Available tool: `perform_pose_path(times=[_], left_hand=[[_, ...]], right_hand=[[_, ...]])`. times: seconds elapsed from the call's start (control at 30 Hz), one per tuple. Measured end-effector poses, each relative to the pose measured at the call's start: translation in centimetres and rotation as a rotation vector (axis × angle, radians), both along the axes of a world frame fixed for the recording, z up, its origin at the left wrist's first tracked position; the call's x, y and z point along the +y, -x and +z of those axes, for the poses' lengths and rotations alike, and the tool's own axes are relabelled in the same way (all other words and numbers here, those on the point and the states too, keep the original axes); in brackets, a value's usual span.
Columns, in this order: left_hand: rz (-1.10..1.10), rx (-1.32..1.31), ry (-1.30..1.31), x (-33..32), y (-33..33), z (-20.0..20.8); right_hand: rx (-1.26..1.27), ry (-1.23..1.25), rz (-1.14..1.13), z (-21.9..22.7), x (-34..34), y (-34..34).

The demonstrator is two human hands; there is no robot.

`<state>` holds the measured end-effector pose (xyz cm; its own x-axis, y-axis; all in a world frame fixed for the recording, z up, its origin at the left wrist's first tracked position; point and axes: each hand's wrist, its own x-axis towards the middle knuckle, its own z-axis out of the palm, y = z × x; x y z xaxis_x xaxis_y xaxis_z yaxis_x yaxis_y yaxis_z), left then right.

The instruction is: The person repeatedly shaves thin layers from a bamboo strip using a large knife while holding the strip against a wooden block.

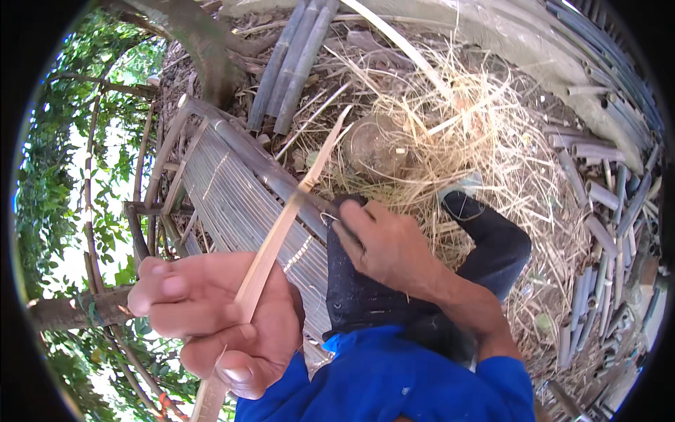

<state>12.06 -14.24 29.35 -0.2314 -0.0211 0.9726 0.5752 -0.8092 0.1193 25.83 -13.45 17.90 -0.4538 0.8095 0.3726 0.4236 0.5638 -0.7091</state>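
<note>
A long, pale bamboo strip [271,243] runs slantwise from the lower left up to a thin, split tip. My left hand [225,313], palm up, is closed round its lower part, which passes between the fingers and thumb. My right hand [390,243] is wrapped round the dark handle of a knife [314,202] above my knee. The knife's blade lies across the strip, touching it a little below a ragged, curled spot. Most of the handle is hidden by the fingers.
A bamboo-slat bench [239,190] stands to the left of my legs. Ahead lie a heap of bamboo shavings [478,105], a rounded brown lump [376,148] and several grey bamboo poles [292,67]. Cut bamboo tubes [598,152] pile up along the right. A tree trunk [204,56] rises at the far left.
</note>
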Motion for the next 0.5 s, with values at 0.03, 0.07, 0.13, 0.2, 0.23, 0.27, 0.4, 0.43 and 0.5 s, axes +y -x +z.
perform_pose_path(times=[0.03,0.07,0.13,0.2,0.23,0.27,0.4,0.43,0.5], left_hand=[[0.016,-0.017,-0.045,0.2,0.0,0.0],[0.016,-0.015,-0.079,0.5,0.3,0.3],[0.019,-0.012,-0.159,1.5,0.2,0.9],[0.096,0.029,-0.115,2.5,0.1,1.2],[0.095,0.023,-0.113,2.3,0.1,0.5],[0.093,0.017,-0.100,1.7,0.1,-0.2],[0.192,-0.013,-0.047,1.5,0.7,-1.0],[0.185,-0.018,-0.055,3.1,1.2,-0.3],[0.091,-0.043,-0.161,6.6,2.4,-0.8]], right_hand=[[-0.025,-0.071,0.057,0.5,-0.4,-0.5],[-0.028,-0.075,0.050,0.2,0.1,-0.4],[-0.005,-0.064,-0.023,-0.3,1.8,0.0],[-0.060,-0.033,-0.100,-2.5,4.6,0.4],[-0.091,0.010,-0.102,-2.8,3.7,0.1],[-0.122,0.054,-0.104,-3.0,2.9,-0.1],[-0.051,-0.024,-0.079,-7.9,5.1,2.1],[-0.110,0.085,-0.103,-11.1,9.0,3.2],[-0.148,0.164,-0.154,-17.8,14.6,4.6]])
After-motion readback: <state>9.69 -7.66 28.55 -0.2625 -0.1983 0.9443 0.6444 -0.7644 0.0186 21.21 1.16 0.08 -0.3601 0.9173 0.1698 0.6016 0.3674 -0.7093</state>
